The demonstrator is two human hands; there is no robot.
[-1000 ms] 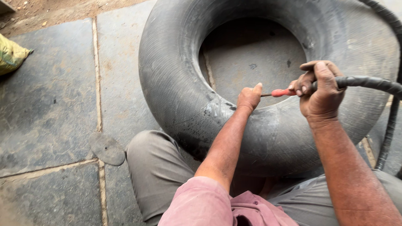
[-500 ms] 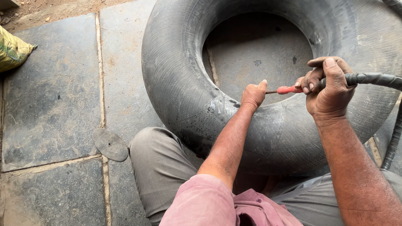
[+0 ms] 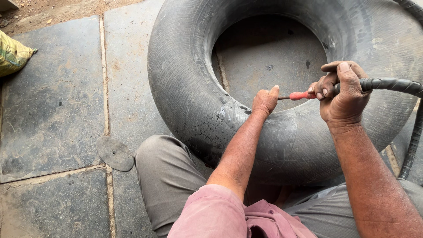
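Tube (image 3: 189,97) — big, black, inflated — lies on the stone floor (image 3: 53,110), against the knees. Left hand (image 3: 265,100) rests fisted on its inner rim at 6 o'clock, what it grips hidden. Right hand (image 3: 344,93), at 3 o'clock, is closed round a red-tipped hose (image 3: 387,83) — tip toward the left fist.

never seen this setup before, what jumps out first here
A big black inflated inner tube fills the upper right, lying on grey stone slabs. At its inner edge, the left hand pinches something small, while the right hand grips a red-tipped black hose.
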